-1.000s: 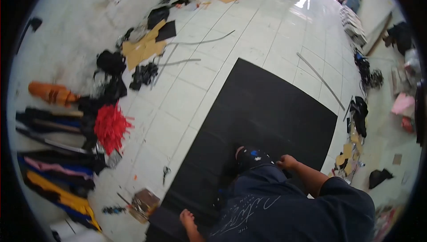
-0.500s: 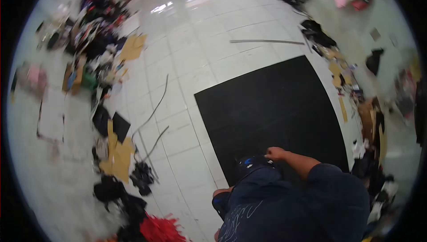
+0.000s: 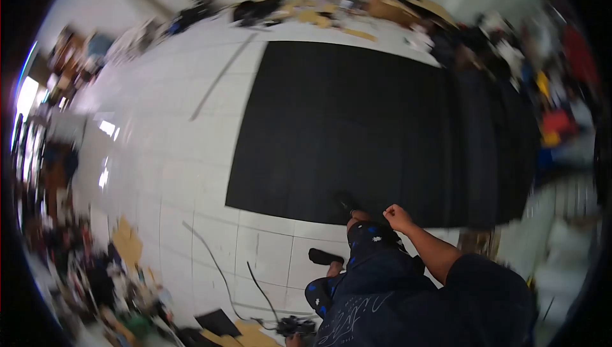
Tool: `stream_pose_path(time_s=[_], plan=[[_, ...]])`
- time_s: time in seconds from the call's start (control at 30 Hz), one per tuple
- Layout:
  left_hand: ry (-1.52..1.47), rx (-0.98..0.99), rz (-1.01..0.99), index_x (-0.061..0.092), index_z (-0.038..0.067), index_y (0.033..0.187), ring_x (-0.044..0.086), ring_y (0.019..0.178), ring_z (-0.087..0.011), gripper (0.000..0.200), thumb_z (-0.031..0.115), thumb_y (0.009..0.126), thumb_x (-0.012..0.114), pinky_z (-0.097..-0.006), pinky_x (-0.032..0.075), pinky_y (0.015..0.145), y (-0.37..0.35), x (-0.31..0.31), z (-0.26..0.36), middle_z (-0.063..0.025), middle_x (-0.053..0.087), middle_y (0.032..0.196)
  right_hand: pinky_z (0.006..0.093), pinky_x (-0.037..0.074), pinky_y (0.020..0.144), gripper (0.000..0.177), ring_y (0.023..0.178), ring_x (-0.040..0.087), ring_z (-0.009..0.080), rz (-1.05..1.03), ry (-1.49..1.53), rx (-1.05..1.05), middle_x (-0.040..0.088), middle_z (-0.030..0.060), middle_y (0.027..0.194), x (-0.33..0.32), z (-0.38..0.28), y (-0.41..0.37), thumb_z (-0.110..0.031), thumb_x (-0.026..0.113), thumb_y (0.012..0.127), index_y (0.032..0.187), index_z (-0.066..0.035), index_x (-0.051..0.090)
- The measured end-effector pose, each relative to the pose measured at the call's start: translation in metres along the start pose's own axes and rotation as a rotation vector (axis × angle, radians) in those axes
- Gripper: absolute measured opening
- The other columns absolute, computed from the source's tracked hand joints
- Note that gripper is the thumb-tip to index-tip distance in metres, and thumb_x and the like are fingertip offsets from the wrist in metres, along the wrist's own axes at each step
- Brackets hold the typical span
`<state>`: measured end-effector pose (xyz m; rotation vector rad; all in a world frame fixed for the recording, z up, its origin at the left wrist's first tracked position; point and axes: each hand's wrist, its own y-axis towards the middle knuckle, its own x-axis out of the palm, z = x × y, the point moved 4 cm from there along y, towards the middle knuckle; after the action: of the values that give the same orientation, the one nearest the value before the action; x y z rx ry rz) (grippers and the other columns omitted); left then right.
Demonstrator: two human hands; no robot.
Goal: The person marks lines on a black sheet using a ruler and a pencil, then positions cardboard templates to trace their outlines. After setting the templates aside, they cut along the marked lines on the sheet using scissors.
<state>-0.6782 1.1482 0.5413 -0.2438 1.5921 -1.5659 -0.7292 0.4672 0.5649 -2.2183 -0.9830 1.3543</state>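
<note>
A large black sheet [image 3: 344, 130] lies spread over the tiled floor, its right part rippled in folds. Over the sheet's near edge, my right hand [image 3: 398, 217] is raised with its fingers curled closed; whatever they may hold is hidden. At the bottom edge of the view only a small part of my left hand [image 3: 294, 340] shows, beside a dark tangled bundle [image 3: 296, 326], its fingers not visible. One of my feet, in a dark shoe [image 3: 345, 202], is on the sheet, and the other shoe [image 3: 325, 257] is on the tiles.
A long thin strip [image 3: 223, 78] lies on the floor left of the sheet. Dark cords [image 3: 213, 264] curve across the tiles near my feet. Heaps of scraps [image 3: 108, 283] line the lower left, with more piled along the top and right. Tan pieces [image 3: 127, 242] lie among them.
My view has swung to the right, so the sheet now lies across the view and its rippled right part shows. My right hand stays closed; both shoes have come into view.
</note>
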Motion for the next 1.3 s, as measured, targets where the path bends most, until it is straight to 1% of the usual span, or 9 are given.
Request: stream_pose_path(time_s=[0.1,0.17,0.47,0.7,0.77,0.93,0.97,1.07,1.3], plan=[[0.514,0.184,0.045,0.062,0.007,0.131,0.061,0.107,-0.026,0.042,0.033,0.1,0.057,-0.0434,0.05,0.089,0.054,-0.09,0.033,-0.0145,0.066,0.118,0.0426,0.053,0.088,0.045,0.1,0.069,0.0322,-0.051,-0.067,0.152,0.072,0.0145,0.106,0.027,0.11,-0.08,-0.043,0.069,0.092,0.12,-0.008,0.061],[0.06,0.223,0.057,0.056,0.002,0.086,0.053,0.054,-0.0178,0.028,0.028,0.092,0.062,-0.0311,0.042,0.044,0.062,-0.097,0.092,-0.01,0.058,0.067,0.0437,0.052,0.091,0.047,0.104,0.068,0.0355,-0.015,-0.035,0.238,0.072,0.0174,0.107,0.046,0.17,-0.123,-0.043,0.068,0.092,0.122,-0.007,0.06],[0.351,0.77,-0.328,0.063,-0.002,0.112,0.056,0.078,-0.0129,0.026,0.019,0.097,0.063,-0.0301,0.049,0.071,-0.061,0.178,0.267,-0.0043,0.063,0.088,0.0443,0.053,0.088,0.037,0.102,0.068,0.0348,0.006,0.357,0.382,0.071,0.0176,0.107,0.098,0.339,-0.187,-0.039,0.066,0.094,0.109,-0.005,0.067],[0.8,0.785,-1.0,0.061,0.004,0.131,0.056,0.125,-0.0343,0.048,0.029,0.091,0.072,-0.0448,0.041,0.109,-0.198,0.507,0.074,-0.0186,0.061,0.132,0.0457,0.054,0.086,0.038,0.098,0.069,0.0363,0.05,0.341,0.447,0.073,0.0186,0.101,0.143,0.508,-0.11,-0.042,0.064,0.094,0.1,-0.004,0.07],[0.909,1.29,-1.304,0.06,0.006,0.134,0.043,0.137,-0.0397,0.054,0.037,0.091,0.069,-0.0527,0.03,0.116,-0.226,0.569,0.039,-0.021,0.051,0.144,0.0492,0.053,0.089,0.04,0.101,0.068,0.0401,0.013,0.359,0.517,0.072,0.021,0.104,0.164,0.559,-0.083,-0.041,0.061,0.095,0.102,-0.003,0.07],[1.286,1.185,-1.223,0.06,0.009,0.136,0.039,0.139,-0.0427,0.054,0.04,0.091,0.066,-0.0552,0.028,0.117,-0.193,0.592,-0.023,-0.0222,0.048,0.145,0.0509,0.053,0.089,0.034,0.104,0.066,0.0368,0.056,0.127,0.506,0.07,0.0188,0.111,0.256,0.731,0.05,-0.037,0.057,0.097,0.1,-0.006,0.07],[1.27,1.172,-1.241,0.061,0.009,0.134,0.042,0.137,-0.0425,0.053,0.04,0.091,0.066,-0.0538,0.031,0.116,-0.186,0.591,-0.027,-0.0221,0.051,0.143,0.0509,0.053,0.087,0.038,0.1,0.065,0.0389,0.126,-0.11,0.202,0.07,0.0192,0.104,0.253,0.746,0.075,-0.039,0.053,0.099,0.095,-0.005,0.069],[1.15,1.396,-1.259,0.064,0.011,0.131,0.052,0.13,-0.0332,0.042,0.034,0.096,0.059,-0.0556,0.038,0.109,-0.158,0.581,-0.083,-0.0171,0.06,0.134,0.0481,0.053,0.085,0.053,0.092,0.067,0.042,0.603,0.425,0.792,0.071,0.0199,0.104,0.238,0.78,0.112,-0.053,0.057,0.096,0.105,-0.001,0.064],[1.221,1.386,-1.381,0.065,0.012,0.13,0.048,0.133,-0.0358,0.042,0.035,0.094,0.061,-0.0582,0.034,0.111,-0.142,0.583,-0.125,-0.0174,0.058,0.137,0.0533,0.053,0.092,0.062,0.11,0.066,0.0408,0.499,0.362,1.004,0.067,0.0254,0.119,0.235,0.781,0.134,-0.052,0.061,0.09,0.118,0.003,0.058]])
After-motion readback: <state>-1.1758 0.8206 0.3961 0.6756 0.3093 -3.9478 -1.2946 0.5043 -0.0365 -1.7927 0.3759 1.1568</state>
